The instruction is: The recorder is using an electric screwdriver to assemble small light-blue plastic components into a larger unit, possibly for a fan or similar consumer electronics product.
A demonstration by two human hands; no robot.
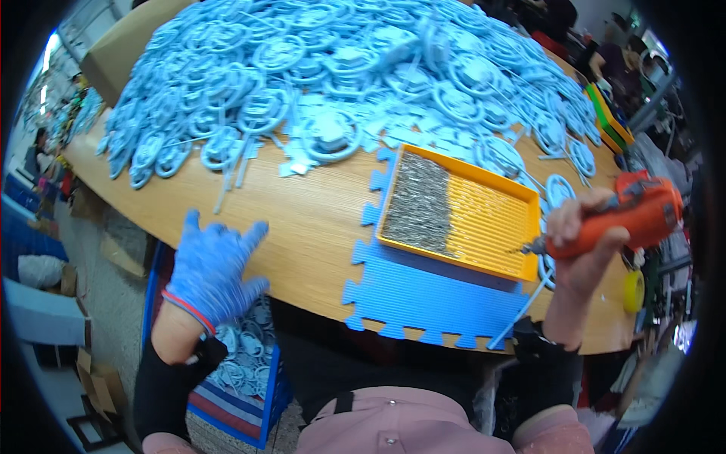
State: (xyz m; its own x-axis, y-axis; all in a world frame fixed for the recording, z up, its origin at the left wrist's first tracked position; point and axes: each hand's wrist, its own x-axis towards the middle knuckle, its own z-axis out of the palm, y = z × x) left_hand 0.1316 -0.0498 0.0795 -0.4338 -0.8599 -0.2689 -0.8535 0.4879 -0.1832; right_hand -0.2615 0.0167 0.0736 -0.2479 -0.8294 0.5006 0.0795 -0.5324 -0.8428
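Note:
My left hand [215,265], in a blue glove with a red cuff, is spread above the table's near left edge, holding nothing. My bare right hand [582,250] grips an orange power screwdriver [631,216], its bit pointing left toward the tray's right end. The yellow tray [495,268] lies on a blue foam mat [439,303]. Many small silver screws [416,200] fill its left part; ribbed floor shows on the right. Beyond my hands rises a large heap of light blue plastic parts [325,68], looped and flat. One looped part [331,136] lies at its near edge.
The wooden table [302,227] has a curved near edge. Below it at left stands a blue-framed bin [276,393] holding more light blue parts. A cardboard box [132,45] is at the back left. Yellow tape [634,291] sits at the right edge. Other people are in the background.

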